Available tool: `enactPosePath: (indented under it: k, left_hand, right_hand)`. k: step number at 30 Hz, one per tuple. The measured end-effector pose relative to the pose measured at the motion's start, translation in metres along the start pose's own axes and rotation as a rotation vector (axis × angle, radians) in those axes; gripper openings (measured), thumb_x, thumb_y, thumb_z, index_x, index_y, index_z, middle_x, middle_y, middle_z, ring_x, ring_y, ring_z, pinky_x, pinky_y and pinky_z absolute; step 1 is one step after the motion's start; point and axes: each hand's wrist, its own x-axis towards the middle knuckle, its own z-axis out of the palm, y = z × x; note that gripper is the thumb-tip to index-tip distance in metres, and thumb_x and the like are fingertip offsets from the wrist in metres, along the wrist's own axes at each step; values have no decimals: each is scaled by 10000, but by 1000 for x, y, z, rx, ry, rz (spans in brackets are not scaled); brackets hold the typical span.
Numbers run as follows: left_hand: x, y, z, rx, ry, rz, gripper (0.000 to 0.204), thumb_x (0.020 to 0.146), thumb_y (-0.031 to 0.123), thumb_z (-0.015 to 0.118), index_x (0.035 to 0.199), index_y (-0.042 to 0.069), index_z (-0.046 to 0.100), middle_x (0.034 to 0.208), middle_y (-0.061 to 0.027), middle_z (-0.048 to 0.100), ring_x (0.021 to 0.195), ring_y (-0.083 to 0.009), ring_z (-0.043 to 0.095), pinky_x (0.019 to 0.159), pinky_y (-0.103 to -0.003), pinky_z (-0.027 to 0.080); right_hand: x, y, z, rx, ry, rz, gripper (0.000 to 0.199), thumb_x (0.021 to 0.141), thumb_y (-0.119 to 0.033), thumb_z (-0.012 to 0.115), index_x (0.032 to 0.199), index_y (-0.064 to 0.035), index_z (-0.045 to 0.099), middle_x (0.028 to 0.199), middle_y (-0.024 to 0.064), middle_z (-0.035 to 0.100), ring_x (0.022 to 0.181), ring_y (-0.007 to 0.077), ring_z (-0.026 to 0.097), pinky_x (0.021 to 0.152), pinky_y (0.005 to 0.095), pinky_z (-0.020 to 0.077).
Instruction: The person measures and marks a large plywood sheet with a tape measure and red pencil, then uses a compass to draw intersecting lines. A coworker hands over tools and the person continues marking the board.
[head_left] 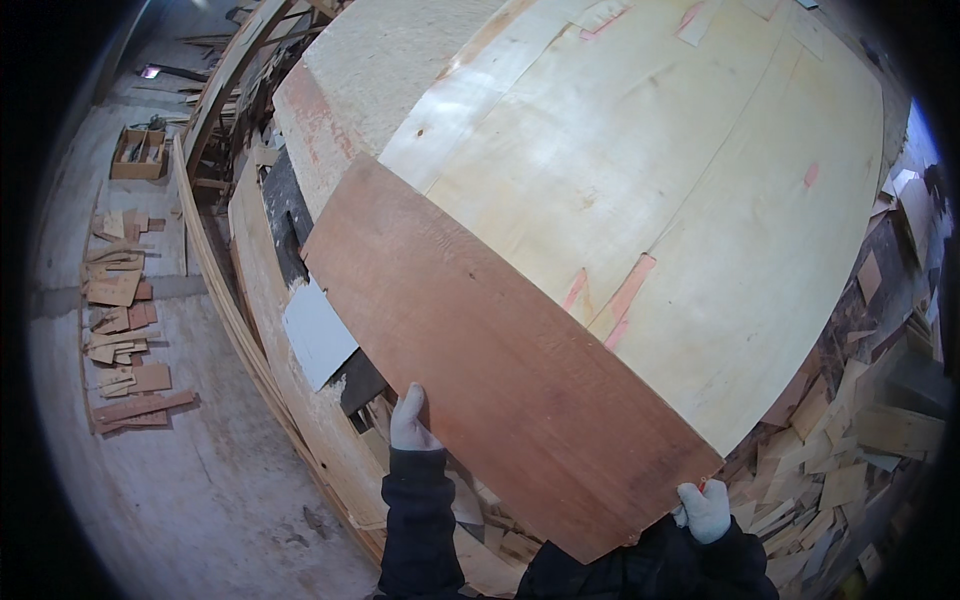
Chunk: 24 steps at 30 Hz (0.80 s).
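A long reddish-brown veneer sheet (490, 360) slants across the middle, its upper long edge lying along the pale veneer stack (640, 170). My left hand (411, 422), in a white glove, is closed on the sheet's near-left edge with the thumb on top; its other fingers are hidden underneath. At the sheet's right corner, my gloved right hand (706, 512) is closed on the edge. A small red item (702, 487) shows at its fingers, too little of it to name. The pale stack's top has splits and pinkish patches.
A pale, rough board (370, 80) lies beyond the sheet at the upper left. A light-grey piece (318, 335) sits by its left edge. Wood scraps (830, 470) pile up at right. On the floor at left are offcut bundles (120, 285) and a wooden box (139, 154).
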Motion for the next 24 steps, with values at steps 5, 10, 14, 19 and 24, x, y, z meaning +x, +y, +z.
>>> enactPosePath:
  k: [5, 10, 14, 19, 24]
  left_hand:
    - [1, -1, 1, 29, -7, 18, 466, 1011, 171, 526, 1449, 56, 417, 1410, -113, 538, 1265, -293, 547, 1062, -458, 458]
    - [5, -4, -21, 270, 37, 182, 486, 983, 184, 573, 1435, 67, 438, 1358, -101, 570, 1211, -277, 575, 1043, -446, 471]
    - [20, 9, -51, 110, -52, -116, 532, 964, 328, 630, 1386, 29, 507, 1384, -106, 568, 1270, -284, 521, 1069, -459, 424]
    - [27, 19, -56, 192, 23, -140, 553, 1019, 363, 534, 1448, 30, 430, 1464, -129, 499, 1317, -313, 485, 1101, -474, 389]
    - [30, 25, -52, 231, 88, -130, 558, 1017, 345, 549, 1458, 29, 418, 1493, -123, 471, 1337, -315, 461, 1109, -475, 375]
  right_hand:
    - [-1, -6, 0, -40, 1, 33, 197, 938, -169, 574, 859, -2, 640, 650, 57, 624, 506, 137, 566, 478, 278, 434]
    - [-2, -14, 4, 13, -18, 65, 185, 972, -162, 586, 878, -17, 652, 693, 54, 632, 578, 130, 582, 516, 280, 433]
    - [4, -11, 4, -149, -46, 120, 217, 973, -211, 629, 827, -50, 633, 670, 24, 595, 561, 120, 532, 512, 285, 414]
    - [1, -27, -3, -112, -83, 60, 299, 944, -267, 659, 844, 15, 654, 639, 53, 610, 562, 107, 561, 540, 278, 452]
    - [-3, -42, 1, -147, -33, -28, 371, 929, -323, 673, 777, 15, 654, 612, 92, 604, 597, 141, 595, 574, 319, 468]
